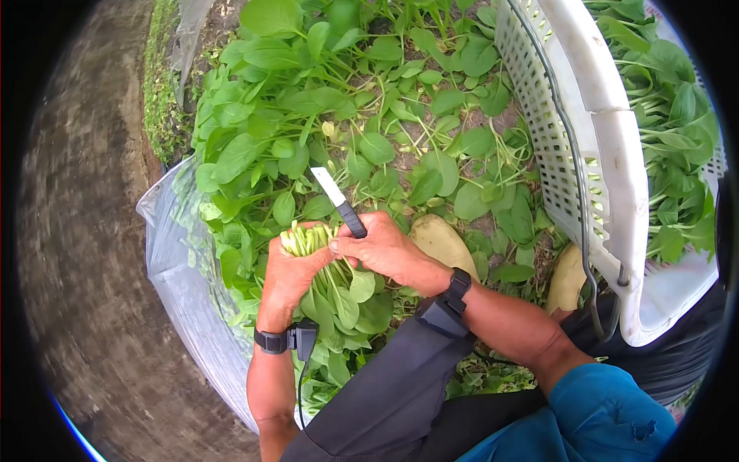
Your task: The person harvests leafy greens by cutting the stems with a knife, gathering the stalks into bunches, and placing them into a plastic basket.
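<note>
soil bed (504, 119) spreading across middle, brown patches showing between one and two o'clock. leafy green plants (258, 150) covering it, growing thickest toward ten o'clock. small yellowed leaf (329, 128) lying between eleven and twelve. pale boot toe (446, 242) sitting among leaves toward three; second boot toe (568, 279) sitting farther out, just past three. plastic sheet (173, 266) draping along bed's edge, seven to nine o'clock.

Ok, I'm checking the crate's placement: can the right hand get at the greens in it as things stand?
Probably yes: the crate looks open above the greens, but its wall stands between, so the right hand, holding a knife, would likely reach over.
</note>
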